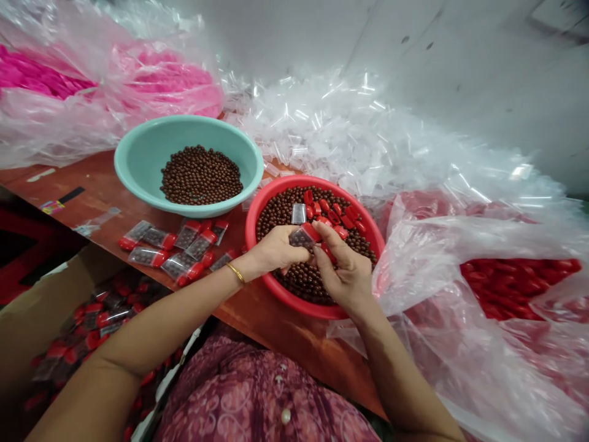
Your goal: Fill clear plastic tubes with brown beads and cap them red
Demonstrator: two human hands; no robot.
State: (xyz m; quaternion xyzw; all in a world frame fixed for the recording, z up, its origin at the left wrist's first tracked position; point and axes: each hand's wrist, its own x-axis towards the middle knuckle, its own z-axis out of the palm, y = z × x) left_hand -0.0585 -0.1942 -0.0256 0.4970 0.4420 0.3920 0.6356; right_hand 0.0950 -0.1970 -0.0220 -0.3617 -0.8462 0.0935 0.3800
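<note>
Over a red basin (316,311) of small brown balls, my left hand (276,247) grips a clear plastic container (301,238) filled with dark balls. A red cap sits at its right end, and the thumb and fingers of my right hand (345,264) are closed on that end. Loose red caps (341,215) lie on the brown balls (280,212) behind my hands. One clear container (299,213) rests on the balls just beyond my left hand. My right fingers partly hide the cap.
Left of the red basin stands a teal basin (138,153) with brown balls. Filled red-capped containers (184,245) lie on the table; more fill a cardboard box (50,294) below. Clear empty containers (331,129) pile behind. Plastic bags hold red caps (510,288) and pink pieces (170,83).
</note>
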